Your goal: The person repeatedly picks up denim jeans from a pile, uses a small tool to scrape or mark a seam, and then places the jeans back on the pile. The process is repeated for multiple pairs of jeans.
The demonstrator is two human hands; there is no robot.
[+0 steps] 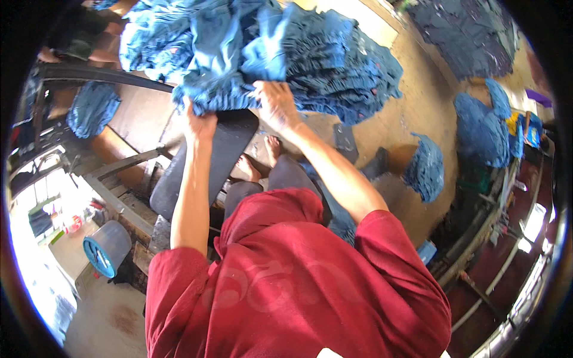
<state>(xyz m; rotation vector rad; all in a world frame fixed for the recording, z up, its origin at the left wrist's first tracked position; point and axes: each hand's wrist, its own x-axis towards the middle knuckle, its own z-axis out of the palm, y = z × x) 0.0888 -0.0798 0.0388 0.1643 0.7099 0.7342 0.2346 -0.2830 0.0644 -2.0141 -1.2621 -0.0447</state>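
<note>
A blue garment (224, 51) with a gathered, elastic-looking edge is stretched between my two hands. My left hand (200, 122) closes on the left end of that edge, thumb up. My right hand (276, 106) pinches the same edge farther right; its fingertips are partly covered by cloth. Directly below the garment lies a long, dark padded board (231, 140), partly behind my left forearm. A thick heap of similar blue garments (352, 71) spreads beyond my hands and to their right.
Smaller blue cloth piles lie at the left (94, 110) and right (427, 170), with more blue cloth (480, 131) at far right. A dark cloth heap (465, 36) is at upper right. Left of me are a wooden frame (122, 206) and a clear bucket (116, 244).
</note>
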